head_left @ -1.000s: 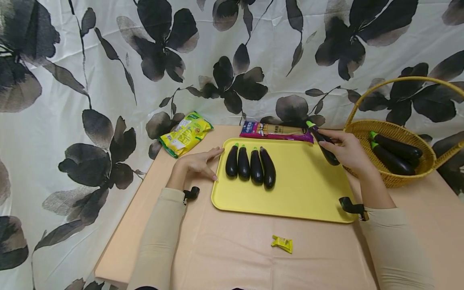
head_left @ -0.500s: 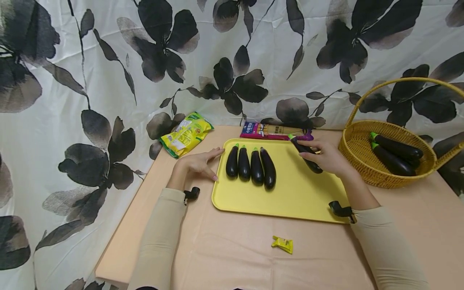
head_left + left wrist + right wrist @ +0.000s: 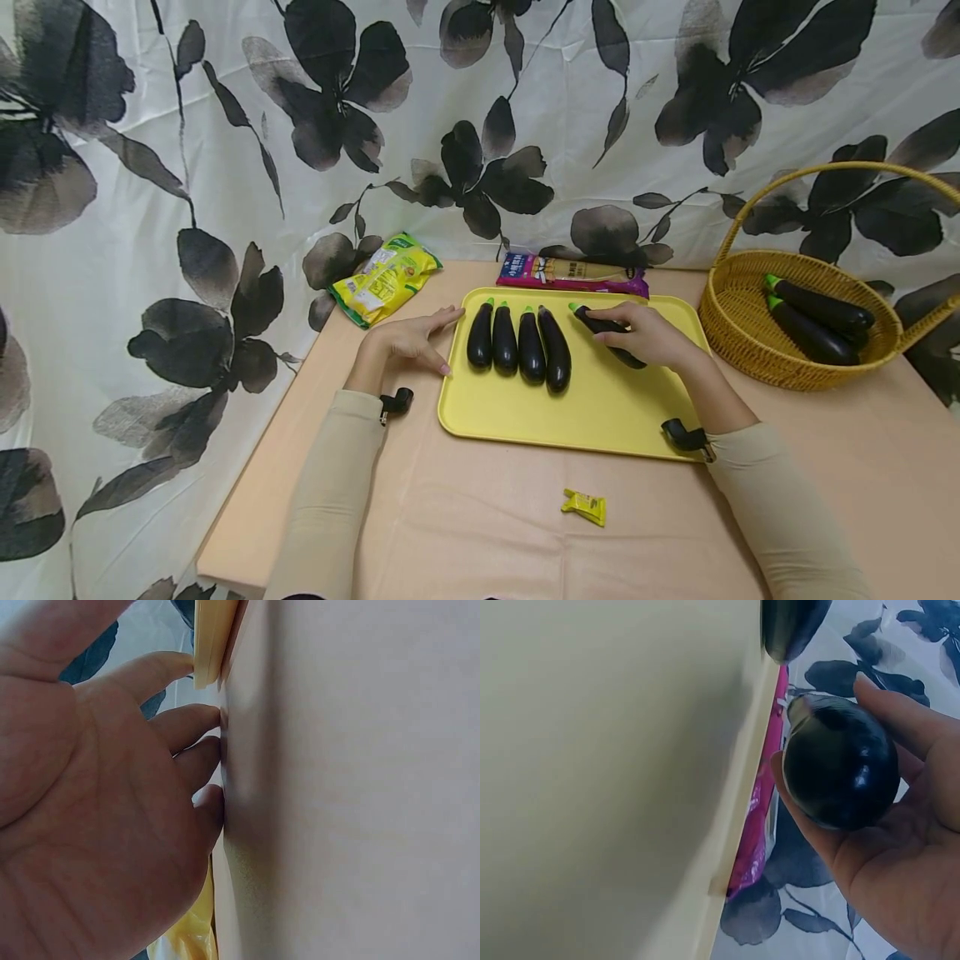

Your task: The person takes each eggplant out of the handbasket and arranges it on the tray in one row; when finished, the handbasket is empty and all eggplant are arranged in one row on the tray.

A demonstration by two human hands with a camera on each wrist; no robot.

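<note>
Tray (image 3: pixel 570 421) has near-side room — basket (image 3: pixel 757 354) flanks its right

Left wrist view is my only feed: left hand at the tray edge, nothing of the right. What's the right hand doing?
Observer: The right hand is holding an eggplant.
Operator: Any others on the tray?
Observer: Four other eggplants lie side by side on the left part of the tray.
Operator: Any off it?
Observer: Two eggplants are in the basket, right of the tray.

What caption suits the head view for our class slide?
Right hand holding an eggplant over a yellow tray bearing four more, left hand at the tray's edge.
</note>
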